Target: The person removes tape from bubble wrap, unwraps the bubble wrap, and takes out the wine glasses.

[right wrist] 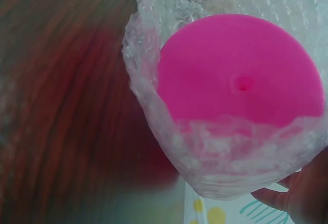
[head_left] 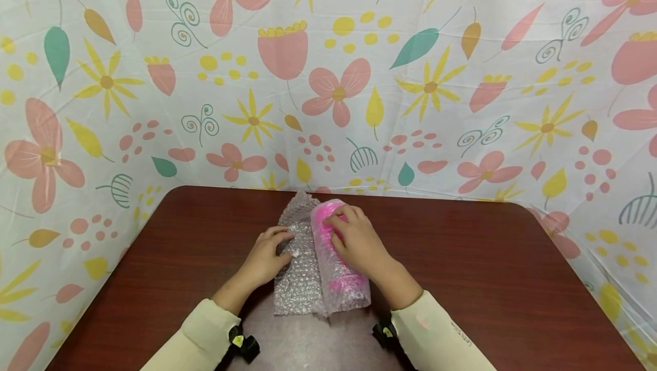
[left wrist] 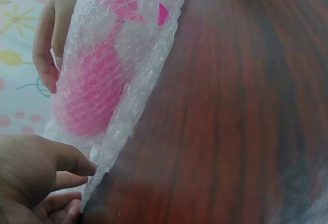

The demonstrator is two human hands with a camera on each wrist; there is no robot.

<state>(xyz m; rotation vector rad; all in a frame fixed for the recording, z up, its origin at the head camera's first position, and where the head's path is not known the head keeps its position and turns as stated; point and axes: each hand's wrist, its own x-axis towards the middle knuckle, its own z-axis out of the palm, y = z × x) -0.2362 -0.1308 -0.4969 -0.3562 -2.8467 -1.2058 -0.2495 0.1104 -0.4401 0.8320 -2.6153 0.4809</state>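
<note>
A pink round-ended object (right wrist: 241,60) with a small hole in its flat end lies rolled in clear bubble wrap (head_left: 300,274). Its rounded pink body shows through the plastic in the left wrist view. The wrapped roll (head_left: 325,268) lies lengthwise on the table, with a loose flap of wrap to its left. My left hand (head_left: 267,257) pinches that flap at its left edge between thumb and fingers. Over the upper part of the roll, my right hand (head_left: 356,240) grips it with bent fingers, thumb toward the left side.
The dark reddish-brown table (head_left: 200,245) has rounded far corners and a glossy patch near its front. Behind it hangs a white curtain (head_left: 339,149) printed with flowers and leaves. Black straps with small devices (head_left: 243,345) sit at both cream sleeves.
</note>
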